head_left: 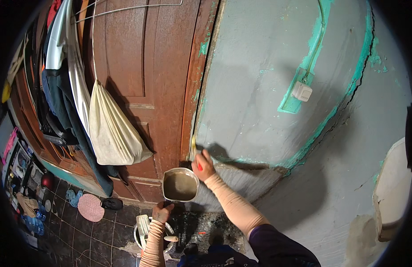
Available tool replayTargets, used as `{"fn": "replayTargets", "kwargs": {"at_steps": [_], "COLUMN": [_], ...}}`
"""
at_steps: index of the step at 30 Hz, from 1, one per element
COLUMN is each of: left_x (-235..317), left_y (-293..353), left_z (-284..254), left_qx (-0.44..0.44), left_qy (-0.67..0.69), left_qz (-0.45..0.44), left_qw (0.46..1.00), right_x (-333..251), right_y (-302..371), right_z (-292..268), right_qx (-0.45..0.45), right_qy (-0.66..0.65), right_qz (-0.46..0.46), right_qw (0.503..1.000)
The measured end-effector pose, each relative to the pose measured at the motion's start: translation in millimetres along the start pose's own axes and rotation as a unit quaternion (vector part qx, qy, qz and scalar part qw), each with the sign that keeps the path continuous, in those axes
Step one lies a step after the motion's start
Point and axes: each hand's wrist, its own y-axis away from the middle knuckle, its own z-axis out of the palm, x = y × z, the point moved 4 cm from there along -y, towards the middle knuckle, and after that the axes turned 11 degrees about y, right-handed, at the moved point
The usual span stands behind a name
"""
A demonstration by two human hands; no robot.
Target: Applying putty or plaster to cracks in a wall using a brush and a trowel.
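My left hand (162, 212) is closed at the near side of a metal saucepan (165, 192), holding it up close to the wall's lower part. Grey-brown liquid (181, 185) fills much of the pan; its handle is mostly hidden by my fingers. Just above and to the right, my right hand (203, 164) grips a slim paintbrush (194, 144) with a red handle and a yellowish tip. That tip is at the left edge of the grey wall (250, 89), beside the brown door frame (193, 89). Whether it touches the surface is hard to tell.
A cream cloth bag (114, 129) and clothes (72, 102) hang before the wooden door (166, 53). Below my left arm stands a white bucket (169, 229) with tools on it. A white socket (301, 91) is on the wall. Sandals (74, 197) and a pink mat (90, 208) lie on dark tiles.
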Motion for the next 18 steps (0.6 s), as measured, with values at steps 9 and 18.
{"fn": "replayTargets", "kwargs": {"at_steps": [9, 18], "left_x": [-36, -74], "left_y": [12, 1], "left_z": [-24, -37], "left_qx": [0.036, 0.041], "left_qy": [-0.043, -0.072], "left_qz": [-0.051, -0.087], "left_qw": [0.997, 0.993], "right_x": [2, 54], "right_y": [26, 83], "right_z": [1, 63], "right_qx": [0.043, -0.075], "right_qy": [0.009, -0.006], "right_qz": [-0.001, 0.023], "right_qw": [0.999, 0.997]}}
